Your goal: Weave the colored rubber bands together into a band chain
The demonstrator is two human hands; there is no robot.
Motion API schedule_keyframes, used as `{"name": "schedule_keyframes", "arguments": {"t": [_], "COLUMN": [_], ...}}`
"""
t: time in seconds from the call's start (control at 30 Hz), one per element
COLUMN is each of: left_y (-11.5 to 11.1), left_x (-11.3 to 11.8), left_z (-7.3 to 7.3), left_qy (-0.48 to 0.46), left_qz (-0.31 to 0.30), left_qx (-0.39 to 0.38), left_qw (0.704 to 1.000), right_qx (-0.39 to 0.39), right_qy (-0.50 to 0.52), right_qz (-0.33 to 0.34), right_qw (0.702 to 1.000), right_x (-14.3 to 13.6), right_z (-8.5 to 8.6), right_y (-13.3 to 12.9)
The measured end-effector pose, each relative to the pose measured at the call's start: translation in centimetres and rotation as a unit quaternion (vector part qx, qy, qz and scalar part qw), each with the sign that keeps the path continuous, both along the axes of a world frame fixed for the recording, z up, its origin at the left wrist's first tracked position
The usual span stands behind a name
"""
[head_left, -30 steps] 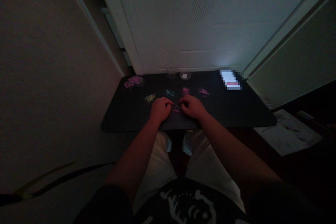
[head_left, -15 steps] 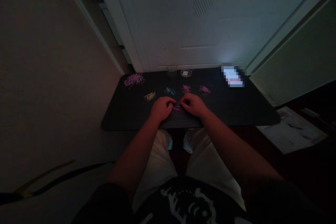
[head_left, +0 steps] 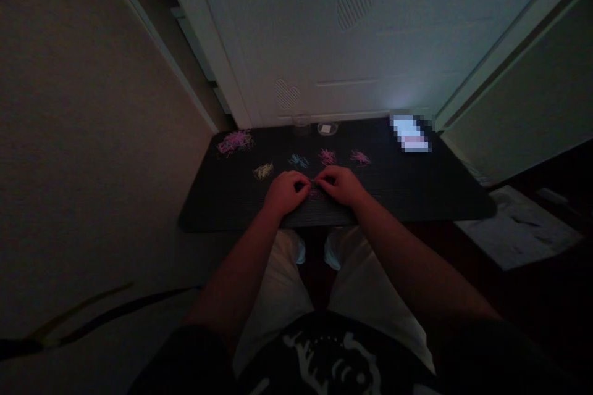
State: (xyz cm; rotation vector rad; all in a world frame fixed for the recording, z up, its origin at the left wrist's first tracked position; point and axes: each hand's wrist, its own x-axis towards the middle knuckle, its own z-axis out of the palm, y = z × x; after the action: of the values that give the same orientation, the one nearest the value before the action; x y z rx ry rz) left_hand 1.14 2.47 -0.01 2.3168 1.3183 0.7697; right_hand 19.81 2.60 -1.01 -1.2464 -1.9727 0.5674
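My left hand [head_left: 285,192] is closed in a pinch near the table's front edge. Facing it, my right hand [head_left: 343,185] pinches too, and the two sets of fingertips almost meet. Whatever lies between them is too small and dark to name. Just below the fingertips is a small pinkish pile of thin strands [head_left: 317,193], partly covered by the hands. Beyond the hands lie a yellowish pile [head_left: 264,170], a blue pile [head_left: 299,161], a pink pile [head_left: 327,157] and another pink pile [head_left: 360,158] of similar strands.
A larger mixed pile [head_left: 235,142] occupies the dark table's [head_left: 222,197] back left corner. At the back edge stand a clear container [head_left: 302,127] and a round clear dish [head_left: 327,129] with a white square. A lit, blurred-out screen [head_left: 411,134] is back right. A white door [head_left: 296,31] rises behind.
My right fingertips have moved slightly left, closing the gap to my left fingertips. The piles look the same; the view has shifted slightly.
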Motion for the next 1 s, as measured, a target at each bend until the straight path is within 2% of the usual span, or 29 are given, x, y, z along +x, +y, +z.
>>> {"name": "schedule_keyframes", "arguments": {"t": [0.4, 0.67, 0.8, 1.0], "left_y": [0.04, 0.10, 0.07, 0.04], "left_x": [-0.04, -0.16, -0.19, -0.16], "left_z": [0.02, -0.05, -0.08, -0.35], "left_qy": [0.002, -0.010, -0.034, -0.120], "left_qz": [0.020, 0.035, 0.042, 0.049], "left_qx": [-0.009, -0.024, -0.025, -0.075], "left_qw": [1.000, 0.999, 0.998, 0.989], "right_qx": [0.001, 0.014, 0.029, 0.032], "right_qy": [0.020, 0.010, 0.002, -0.007], "right_qz": [-0.043, -0.038, -0.032, -0.034], "right_qw": [0.999, 0.999, 0.999, 0.999], "right_x": [0.03, 0.05, 0.06, 0.11], "right_z": [-0.03, 0.01, -0.08, -0.28], "right_y": [0.12, 0.06, 0.18, 0.28]}}
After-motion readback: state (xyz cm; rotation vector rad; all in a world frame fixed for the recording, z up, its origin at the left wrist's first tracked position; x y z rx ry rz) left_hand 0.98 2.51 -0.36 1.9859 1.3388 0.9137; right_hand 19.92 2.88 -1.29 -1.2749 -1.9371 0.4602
